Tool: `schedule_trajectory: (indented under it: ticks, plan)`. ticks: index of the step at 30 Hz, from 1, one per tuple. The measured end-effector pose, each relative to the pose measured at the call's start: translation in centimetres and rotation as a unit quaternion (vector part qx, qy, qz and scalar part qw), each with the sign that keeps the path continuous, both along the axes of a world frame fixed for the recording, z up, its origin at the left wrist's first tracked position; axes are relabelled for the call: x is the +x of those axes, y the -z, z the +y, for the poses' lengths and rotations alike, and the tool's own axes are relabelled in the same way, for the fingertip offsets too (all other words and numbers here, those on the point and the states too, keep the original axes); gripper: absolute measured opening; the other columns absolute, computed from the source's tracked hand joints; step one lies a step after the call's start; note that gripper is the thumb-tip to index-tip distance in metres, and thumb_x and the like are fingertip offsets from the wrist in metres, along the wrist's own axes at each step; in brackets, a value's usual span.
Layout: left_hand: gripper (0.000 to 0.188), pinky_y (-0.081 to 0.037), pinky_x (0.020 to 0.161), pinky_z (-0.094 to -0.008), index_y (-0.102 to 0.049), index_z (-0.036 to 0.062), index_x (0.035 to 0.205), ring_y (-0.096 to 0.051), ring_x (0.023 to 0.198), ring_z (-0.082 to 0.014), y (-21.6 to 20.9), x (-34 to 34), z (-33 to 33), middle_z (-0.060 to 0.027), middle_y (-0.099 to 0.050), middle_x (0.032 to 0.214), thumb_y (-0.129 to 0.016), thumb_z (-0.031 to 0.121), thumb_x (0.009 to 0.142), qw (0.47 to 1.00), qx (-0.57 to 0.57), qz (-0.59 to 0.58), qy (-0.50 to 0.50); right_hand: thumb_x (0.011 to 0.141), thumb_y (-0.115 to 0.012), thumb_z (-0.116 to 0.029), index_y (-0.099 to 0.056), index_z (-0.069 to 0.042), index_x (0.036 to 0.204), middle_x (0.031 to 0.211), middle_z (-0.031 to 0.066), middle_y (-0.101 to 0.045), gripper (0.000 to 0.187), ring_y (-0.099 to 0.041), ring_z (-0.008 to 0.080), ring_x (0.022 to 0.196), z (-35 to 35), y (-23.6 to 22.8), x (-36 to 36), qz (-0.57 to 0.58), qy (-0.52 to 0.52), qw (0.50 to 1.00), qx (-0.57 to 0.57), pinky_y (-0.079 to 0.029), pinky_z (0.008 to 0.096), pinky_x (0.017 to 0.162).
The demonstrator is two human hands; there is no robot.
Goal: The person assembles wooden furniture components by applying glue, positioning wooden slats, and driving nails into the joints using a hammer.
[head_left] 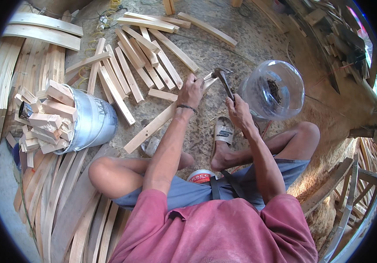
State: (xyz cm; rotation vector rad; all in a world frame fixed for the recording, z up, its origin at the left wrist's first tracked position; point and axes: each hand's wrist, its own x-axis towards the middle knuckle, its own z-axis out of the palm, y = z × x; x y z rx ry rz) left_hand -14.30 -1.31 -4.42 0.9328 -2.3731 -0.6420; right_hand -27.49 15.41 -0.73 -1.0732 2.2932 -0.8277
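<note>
My right hand (pixel 238 108) is closed round the handle of a claw hammer (pixel 225 82). The hammer's head is just right of my left fingertips, above the far end of a pale wooden strip (pixel 151 128). That strip slants from near my left foot up to the far right, passing under my left hand (pixel 190 93). The left fingers are bent closed over the strip; a thin, light-coloured piece shows at their tips, too small to name. Right of the hammer stands a clear cut-open plastic container (pixel 258 78) with dark, thin pieces, apparently nails, at its bottom.
Several loose wooden strips (pixel 129 72) lie beyond my left hand. A metal bucket (pixel 95 116) full of wood offcuts (pixel 59 111) stands at the left, long boards (pixel 72 197) beside it. A small white-and-red tub (pixel 201 176) sits between my legs. Sandals (pixel 223 130) rest on the floor.
</note>
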Motion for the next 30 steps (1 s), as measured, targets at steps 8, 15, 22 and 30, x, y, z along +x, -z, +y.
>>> schedule_trajectory:
  ticks: [8, 15, 22, 30]
  plan:
    - [0.009, -0.054, 0.081, -0.0447, -0.068, 0.0062, 0.093, -0.062, 0.091, -0.0349, 0.3, 0.8, -0.1, -0.0159, -0.057, 0.096, -0.06, 0.004, 0.089, 1.0, 0.009, -0.001, -0.001, 0.106, -0.052, -0.03, -0.059, -0.005, 0.101, 0.066, 0.0014, -0.055, 0.026, -0.051, 0.0083, 0.057, -2.9, -15.6, -1.5, 0.051, 0.009, 0.943, -0.329, -0.04, 0.0251, 0.048]
    - [0.011, -0.05, 0.079, -0.0472, -0.068, 0.0064, 0.095, -0.06, 0.088, -0.0359, 0.5, 0.2, -0.2, -0.0153, -0.056, 0.091, -0.063, 0.016, 0.094, 0.999, 0.03, 0.021, 0.0, 0.103, -0.05, -0.026, -0.058, -0.006, 0.108, 0.081, 0.0059, -0.057, 0.022, -0.055, 0.0116, 0.069, -1.7, -9.0, -2.2, -0.075, -0.054, 0.868, -0.488, -0.045, 0.026, 0.057]
    - [0.009, -0.053, 0.076, -0.0461, -0.067, 0.0045, 0.092, -0.061, 0.089, -0.0355, 0.0, 0.5, 0.2, -0.0163, -0.056, 0.09, -0.059, 0.004, 0.089, 0.999, 0.043, -0.005, -0.015, 0.105, -0.052, -0.03, -0.056, -0.002, 0.093, 0.071, 0.0006, -0.048, 0.03, -0.043, 0.0107, 0.069, -1.7, -3.3, -1.8, -0.073, 0.078, 0.99, -0.089, -0.041, 0.032, 0.06]
    - [0.008, -0.054, 0.078, -0.0443, -0.067, 0.0033, 0.093, -0.061, 0.09, -0.0351, 0.4, 0.3, 0.2, -0.0168, -0.055, 0.092, -0.059, 0.003, 0.089, 1.0, 0.012, 0.008, -0.006, 0.103, -0.055, -0.031, -0.06, 0.001, 0.104, 0.071, 0.0199, -0.061, 0.032, -0.06, 0.0272, 0.064, -0.9, -2.5, -1.6, -0.042, 0.044, 0.995, -0.074, -0.047, 0.0418, 0.064]
